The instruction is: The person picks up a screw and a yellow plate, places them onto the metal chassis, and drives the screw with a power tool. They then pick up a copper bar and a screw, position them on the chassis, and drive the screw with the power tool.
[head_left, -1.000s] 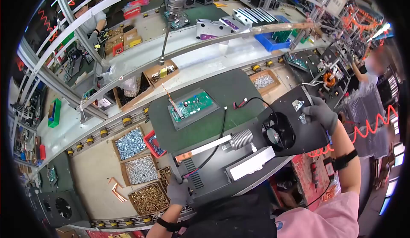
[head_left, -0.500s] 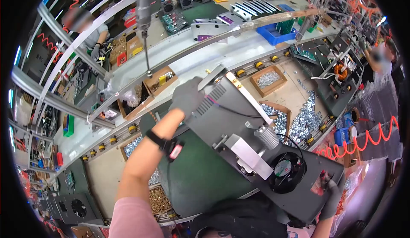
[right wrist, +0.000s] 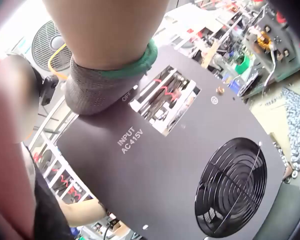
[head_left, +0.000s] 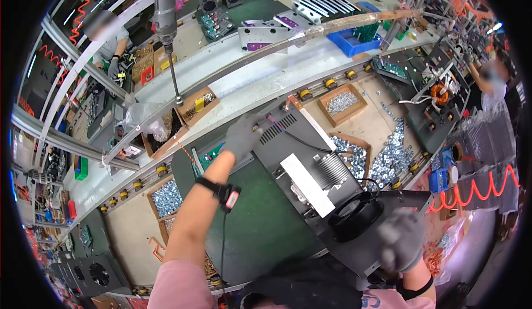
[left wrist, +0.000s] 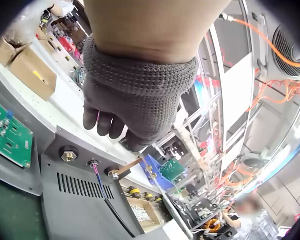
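Observation:
A dark grey metal chassis (head_left: 282,148) lies diagonally over the bench's green mat (head_left: 252,226). My gloved left hand (head_left: 244,137) grips its far end beside a slotted vent; in the left wrist view the fingers (left wrist: 110,125) curl close to the end panel (left wrist: 80,175) with its connectors. At the near right end, my gloved right hand (head_left: 402,239) holds the fan panel; in the right wrist view its fingers are hidden behind that panel (right wrist: 165,150), marked INPUT AC 415V. The chassis carries a black fan (head_left: 354,215), a ribbed coil (head_left: 332,170) and a white block (head_left: 307,184).
A green circuit board (head_left: 210,156) lies behind my left forearm. Boxes of fasteners stand at left (head_left: 166,198) and beyond the chassis (head_left: 342,105), with loose nuts (head_left: 390,159) at right. A hanging screwdriver (head_left: 169,37) is at upper left. Other people work nearby.
The chassis has turned clockwise, its vented end going from front left to the back. My left hand moved with it away from me; my right hand came nearer, along with the fan end.

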A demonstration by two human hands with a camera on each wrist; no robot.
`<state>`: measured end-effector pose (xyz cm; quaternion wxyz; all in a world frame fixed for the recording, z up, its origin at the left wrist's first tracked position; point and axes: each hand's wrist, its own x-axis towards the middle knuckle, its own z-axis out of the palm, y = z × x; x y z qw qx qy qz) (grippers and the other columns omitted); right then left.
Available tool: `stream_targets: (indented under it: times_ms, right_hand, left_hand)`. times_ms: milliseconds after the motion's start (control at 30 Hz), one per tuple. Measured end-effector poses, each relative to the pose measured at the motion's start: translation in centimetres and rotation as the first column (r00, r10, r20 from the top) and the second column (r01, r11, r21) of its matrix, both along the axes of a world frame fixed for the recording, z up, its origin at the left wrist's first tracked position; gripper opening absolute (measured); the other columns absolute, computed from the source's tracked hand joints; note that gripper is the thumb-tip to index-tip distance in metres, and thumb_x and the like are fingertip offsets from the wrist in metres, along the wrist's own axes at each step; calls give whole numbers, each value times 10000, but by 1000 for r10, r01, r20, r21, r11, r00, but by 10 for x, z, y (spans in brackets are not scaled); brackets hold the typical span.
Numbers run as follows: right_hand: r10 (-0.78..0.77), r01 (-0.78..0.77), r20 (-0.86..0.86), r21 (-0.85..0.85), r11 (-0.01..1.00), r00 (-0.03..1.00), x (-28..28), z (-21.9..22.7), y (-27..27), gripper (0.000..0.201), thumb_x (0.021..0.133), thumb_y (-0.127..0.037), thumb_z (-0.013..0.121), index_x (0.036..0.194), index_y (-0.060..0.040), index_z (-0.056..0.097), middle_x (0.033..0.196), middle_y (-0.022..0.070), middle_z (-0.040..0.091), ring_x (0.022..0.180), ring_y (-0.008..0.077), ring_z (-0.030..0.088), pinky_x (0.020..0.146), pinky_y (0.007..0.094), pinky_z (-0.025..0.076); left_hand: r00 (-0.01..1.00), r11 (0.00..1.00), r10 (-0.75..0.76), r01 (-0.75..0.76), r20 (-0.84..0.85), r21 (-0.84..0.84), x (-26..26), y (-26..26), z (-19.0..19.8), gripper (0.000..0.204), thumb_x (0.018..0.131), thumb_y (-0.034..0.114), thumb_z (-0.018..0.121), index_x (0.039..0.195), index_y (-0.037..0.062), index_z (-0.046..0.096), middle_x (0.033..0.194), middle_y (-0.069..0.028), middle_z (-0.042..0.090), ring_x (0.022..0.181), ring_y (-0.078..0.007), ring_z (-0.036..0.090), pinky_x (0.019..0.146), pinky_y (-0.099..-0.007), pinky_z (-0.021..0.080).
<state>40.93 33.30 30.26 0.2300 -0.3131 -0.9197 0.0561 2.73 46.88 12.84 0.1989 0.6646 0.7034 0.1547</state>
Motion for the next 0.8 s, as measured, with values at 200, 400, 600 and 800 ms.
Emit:
stream_targets:
  times_ms: [200,400,600,800]
  right_hand:
    - [178,-178,24,45,983,984,-30,9,-8,260,704,-268,661,867,-71,613,522,-41,441,456,141,453,485,298,321]
    - [243,-247,-112,-24,969,964,-63,-2,-51,226,704,-241,705,869,-108,628,544,-41,413,473,128,448,476,286,330]
    - [-373,239,-373,-357,903,850,33,-26,-2,185,790,-113,626,940,-5,620,750,89,584,654,202,550,638,324,454]
    - [-53,431,639,-453,780,767,203,-335,108,510,848,-396,571,1230,-59,542,1205,172,563,1113,274,533,936,386,392]
  left_hand:
    - [992,972,78,-98,100,212,-40,-130,-23,269,829,193,575,1090,136,601,1065,-102,577,1020,-285,577,874,-381,468]
    - [886,938,335,-347,320,-21,-10,-221,-2,267,816,94,619,1082,111,610,1049,-80,630,940,-193,651,789,-298,517]
    - [817,924,351,-382,458,-27,62,-288,-2,274,821,88,620,1092,121,619,1068,-64,639,942,-184,651,785,-288,520]
    - [744,763,634,-646,209,-17,132,-355,7,332,853,251,537,1156,128,599,1149,-98,591,1034,-286,579,896,-383,458]
